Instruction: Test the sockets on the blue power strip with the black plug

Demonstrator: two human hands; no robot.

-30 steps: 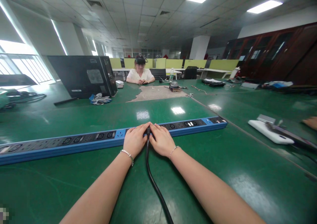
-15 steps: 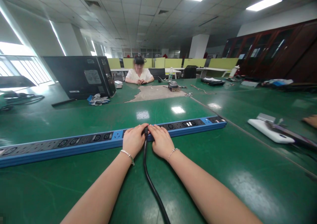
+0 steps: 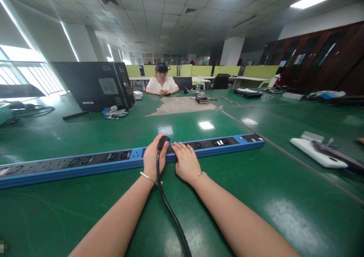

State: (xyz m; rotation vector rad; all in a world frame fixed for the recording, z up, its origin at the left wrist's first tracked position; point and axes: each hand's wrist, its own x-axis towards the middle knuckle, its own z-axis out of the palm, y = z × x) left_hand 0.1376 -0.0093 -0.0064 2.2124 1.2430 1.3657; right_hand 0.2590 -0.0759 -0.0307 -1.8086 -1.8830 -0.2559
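A long blue-and-black power strip [image 3: 93, 168] lies across the green table in front of me, its rows of sockets facing up. My left hand [image 3: 150, 160] is closed round a black power plug [image 3: 164, 140], which is tilted and lifted off the strip's face. From the plug a thick black cord [image 3: 172, 209] runs down toward me between my forearms. My right hand [image 3: 187, 163] rests on the strip just right of the plug, its fingers laid flat across the top; it holds no plug. Some sockets are hidden beneath both hands.
A black computer case [image 3: 99, 86] stands at the back left, with work gloves [image 3: 115, 113] beside it. Across the table sits a person [image 3: 162, 84] with hands together. To the right lies a white device [image 3: 315, 152]. A bottle [image 3: 198, 84] stands at the far side.
The plug has come up from the strip and tilted in my left hand. My right hand has parted from the plug and stays on the strip.
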